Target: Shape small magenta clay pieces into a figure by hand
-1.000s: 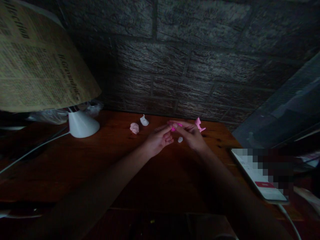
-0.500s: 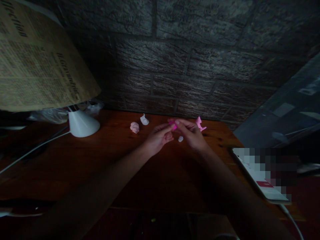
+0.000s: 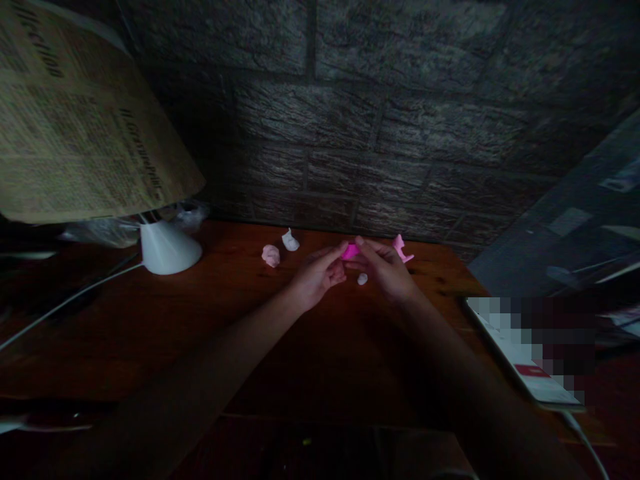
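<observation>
Both hands meet over the far middle of a dark wooden table [image 3: 240, 333]. My left hand [image 3: 317, 280] and my right hand [image 3: 387, 273] pinch one small bright pink lump of clay [image 3: 349, 251] between their fingertips. A tiny white bit [image 3: 362, 279] lies on the table just under the hands. Behind my right hand stands a small pink clay figure [image 3: 401, 247]. To the left lie a pale pink lump [image 3: 271, 255] and a white lump [image 3: 289, 241].
A white lamp base [image 3: 167, 248] with a newspaper-print shade [image 3: 75, 133] stands at the left, its cord [image 3: 60, 303] running off the left edge. A phone [image 3: 525, 360] with a cable lies at the right. A dark stone wall [image 3: 380, 120] closes the back.
The pink lump between my fingertips has been turned and worked, and now shows more. Both hands stay in nearly the same place.
</observation>
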`<state>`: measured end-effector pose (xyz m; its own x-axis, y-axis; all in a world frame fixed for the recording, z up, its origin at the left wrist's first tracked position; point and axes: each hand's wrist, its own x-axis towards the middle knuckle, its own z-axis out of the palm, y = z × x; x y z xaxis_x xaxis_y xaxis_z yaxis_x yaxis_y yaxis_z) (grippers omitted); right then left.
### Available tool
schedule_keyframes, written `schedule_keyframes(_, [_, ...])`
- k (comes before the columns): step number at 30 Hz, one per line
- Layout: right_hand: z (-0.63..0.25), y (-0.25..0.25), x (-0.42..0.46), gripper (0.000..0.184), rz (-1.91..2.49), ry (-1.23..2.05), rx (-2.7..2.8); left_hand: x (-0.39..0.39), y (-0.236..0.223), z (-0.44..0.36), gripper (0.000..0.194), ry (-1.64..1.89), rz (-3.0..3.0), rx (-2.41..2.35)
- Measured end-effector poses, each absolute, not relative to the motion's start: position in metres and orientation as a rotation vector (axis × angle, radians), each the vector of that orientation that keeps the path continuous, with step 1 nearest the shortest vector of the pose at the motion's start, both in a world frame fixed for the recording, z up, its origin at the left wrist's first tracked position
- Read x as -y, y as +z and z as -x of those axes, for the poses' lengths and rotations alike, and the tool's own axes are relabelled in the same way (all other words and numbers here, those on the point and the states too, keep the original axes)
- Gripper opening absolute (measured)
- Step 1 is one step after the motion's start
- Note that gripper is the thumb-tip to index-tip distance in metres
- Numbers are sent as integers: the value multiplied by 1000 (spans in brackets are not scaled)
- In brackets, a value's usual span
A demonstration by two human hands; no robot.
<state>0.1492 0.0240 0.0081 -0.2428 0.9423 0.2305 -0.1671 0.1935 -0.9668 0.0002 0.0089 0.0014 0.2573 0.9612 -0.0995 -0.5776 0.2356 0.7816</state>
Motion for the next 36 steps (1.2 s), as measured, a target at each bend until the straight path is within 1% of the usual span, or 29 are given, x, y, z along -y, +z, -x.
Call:
schedule_keyframes(4, [-149, 9, -24, 38, 833, 1369, 1346, -8, -2, -1, 18, 1169, -752, -656])
schedule_keyframes(7, [-150, 10, -23, 38, 834, 1402, 1314, -8, -3, -1, 19, 1170, -853, -633])
schedule_keyframes(13, [-150, 10, -24, 42, 838, 1409, 1335, -9, -3, 2, 14, 1338, -1188, -765])
schedule_keyframes(16, [-152, 8, -26, 39, 859, 1404, 1339, -9, -2, 4, 7, 1354, -1422, -863])
schedule_keyframes(18, [-154, 6, -27, 35, 853, 1400, 1314, -9, -2, 5, 6, 1361, -1521, -888])
schedule_keyframes(22, [-157, 2, -30, 26, 800, 1427, 1176, -11, -4, 5, 18, 1475, -1563, -924])
schedule_keyframes(24, [-158, 1, -31, 25, 765, 1450, 1130, -13, -6, 4, 19, 1558, -1561, -928])
schedule_keyframes(27, [-157, 0, -31, 23, 711, 1445, 1147, -16, -9, 3, 16, 1641, -1560, -899])
schedule_keyframes(31, [-157, 0, -31, 24, 669, 1397, 1186, -18, -11, 4, 18, 1639, -1651, -868])
schedule_keyframes(36, [-156, 0, -30, 26, 676, 1413, 1252, -16, -12, 5, 30, 1705, -1731, -852])
